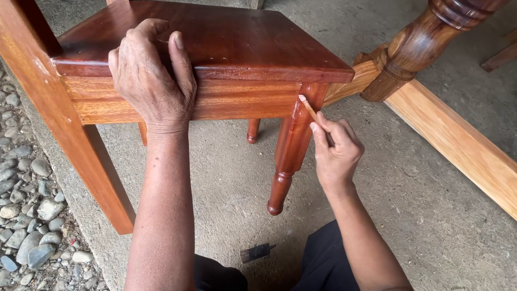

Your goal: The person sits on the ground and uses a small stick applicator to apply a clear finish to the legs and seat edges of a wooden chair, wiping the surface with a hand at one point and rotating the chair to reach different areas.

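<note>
Both hands busy: left hand (152, 75) grips chair (215, 37) edge, right hand (335, 153) pinches stick (308, 106).

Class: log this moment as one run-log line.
left hand: grips chair seat edge | right hand: presses thin stick to chair leg
</note>
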